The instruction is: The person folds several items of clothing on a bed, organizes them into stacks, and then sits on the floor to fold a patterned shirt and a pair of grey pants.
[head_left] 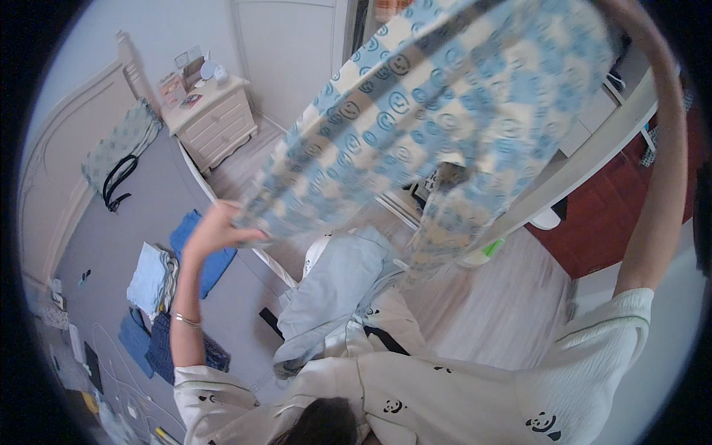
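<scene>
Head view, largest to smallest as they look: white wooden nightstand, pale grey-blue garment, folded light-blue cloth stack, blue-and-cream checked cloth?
1. Blue-and-cream checked cloth, cut off at the top edge
2. Pale grey-blue garment
3. White wooden nightstand
4. Folded light-blue cloth stack

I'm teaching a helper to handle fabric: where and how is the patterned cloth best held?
Probably pinch the patterned cloth at its narrow left end, coming from the left, as the left hand does. It is limp and spread in the air, widening toward the right, so that end likely gathers most easily.
</scene>
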Available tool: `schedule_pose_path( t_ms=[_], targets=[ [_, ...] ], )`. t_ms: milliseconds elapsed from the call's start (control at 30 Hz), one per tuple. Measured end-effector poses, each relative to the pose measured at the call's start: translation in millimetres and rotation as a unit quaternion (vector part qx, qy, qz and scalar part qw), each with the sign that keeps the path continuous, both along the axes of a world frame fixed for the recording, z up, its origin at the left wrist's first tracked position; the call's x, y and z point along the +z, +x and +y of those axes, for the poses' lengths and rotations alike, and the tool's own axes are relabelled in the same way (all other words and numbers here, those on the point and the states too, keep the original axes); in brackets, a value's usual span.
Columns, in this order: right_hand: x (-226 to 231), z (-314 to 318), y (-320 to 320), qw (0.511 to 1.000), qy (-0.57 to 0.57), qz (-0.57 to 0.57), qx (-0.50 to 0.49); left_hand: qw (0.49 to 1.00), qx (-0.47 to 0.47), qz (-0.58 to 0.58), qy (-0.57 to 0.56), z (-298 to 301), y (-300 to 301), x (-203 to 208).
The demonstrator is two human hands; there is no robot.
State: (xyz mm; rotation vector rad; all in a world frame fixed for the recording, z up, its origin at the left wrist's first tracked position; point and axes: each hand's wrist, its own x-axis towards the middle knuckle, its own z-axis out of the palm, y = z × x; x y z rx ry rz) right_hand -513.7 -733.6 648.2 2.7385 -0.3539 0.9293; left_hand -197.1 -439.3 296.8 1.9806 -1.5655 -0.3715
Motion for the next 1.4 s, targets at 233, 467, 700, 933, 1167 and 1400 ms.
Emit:
schedule_pose_path(
  t_ms=[233, 467, 700, 933, 1167, 1400],
  targets=[
    [-77.4, -76.4, 41.8, 0.999, 0.014, -0.046, 0.001, 0.973, 0.174, -0.053, -0.141, 55.7, 121.1, 90.6],
    [-107.8, -51.4, -8.0, 0.983, 0.119, -0.030, 0.136, 0.959, 0.163, -0.137, -0.189, 127.3, 122.0, 122.8],
    [-289.8, 85.8, -94.3, 0.889, 0.385, 0.169, 0.180, 0.942, 0.270, -0.189, -0.062, 273.8, -13.9, -34.9],
    [-493.6, 165.0, -129.4, 0.767, 0.424, 0.467, 0.122, 0.886, 0.435, -0.105, 0.118, 270.1, -131.0, -208.9],
    [-458.1, 189.9, -2.8, 0.799, 0.413, 0.381, 0.216, 0.699, 0.584, 0.348, -0.222, 283.0, -118.5, -231.1],
    [-539.2, 292.9, 29.5, 0.754, 0.468, 0.264, 0.377, 0.648, 0.583, 0.275, -0.406, 185.2, -110.7, -163.9]
  ],
)
